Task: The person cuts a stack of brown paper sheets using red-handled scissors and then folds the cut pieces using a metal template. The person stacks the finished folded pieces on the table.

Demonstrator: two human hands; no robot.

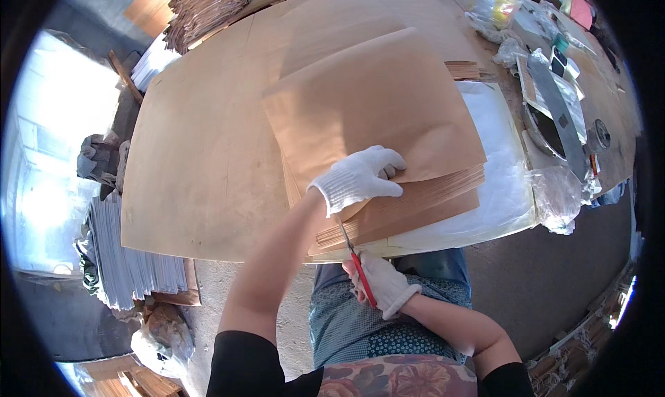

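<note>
A thick stack of brown kraft paper sheets (pixel 374 99) lies skewed on the table, its layered edges fanned out toward me. My left hand (pixel 360 177), in a white knit glove, rests on the near part of the stack. Its thumb stands apart from the partly curled fingers. Just below it, my right hand (pixel 384 283), also gloved in white, is closed round a pair of red-handled scissors (pixel 361 276). Their narrow metal blades point up to the stack's near left corner, close under my left wrist. The blade tips are partly hidden there.
The brown-covered table (pixel 201 148) reaches out left and ahead. White sheeting (pixel 495 155) shows right of the stack. Farther right are a metal strip (pixel 557 113), a roll of tape (pixel 599 134) and clear plastic bags (pixel 556 196). Grey folded sheets (pixel 131 251) stand at the left.
</note>
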